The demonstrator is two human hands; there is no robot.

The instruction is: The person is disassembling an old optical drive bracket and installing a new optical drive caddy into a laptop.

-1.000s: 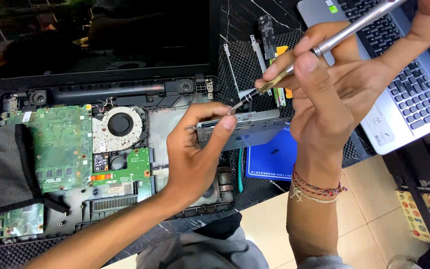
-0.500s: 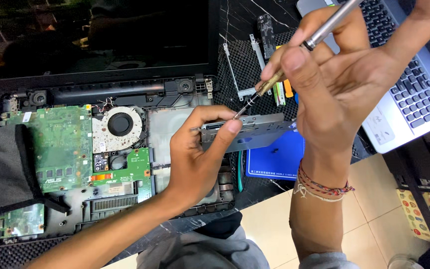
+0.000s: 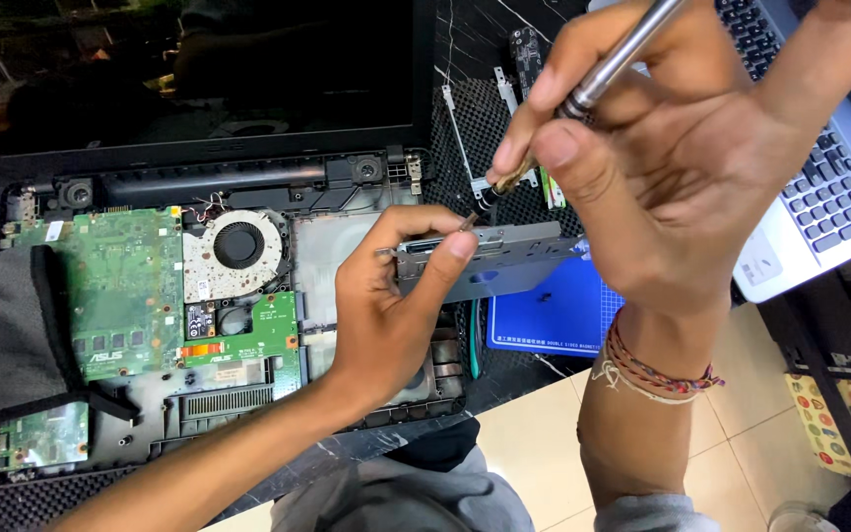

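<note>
Black mat (image 3: pixel 485 118) lying under opened laptop (image 3: pixel 219 296), fan (image 3: pixel 238 244) at 9 o'clock of your hands. Your left hand (image 3: pixel 386 305) pinching grey drive caddy (image 3: pixel 494 258) fully closed, thumb over top edge. Your right hand (image 3: pixel 662 167) closing tight round screwdriver (image 3: pixel 613 69), tip touching caddy's 12 o'clock edge. Second laptop (image 3: pixel 819 207) sitting at 3 o'clock.

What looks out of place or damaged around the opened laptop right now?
No damage shows. The opened laptop lies with its green board and fan bare. The left hand holds a grey metal drive above it; loose metal brackets lie beside it.
</note>
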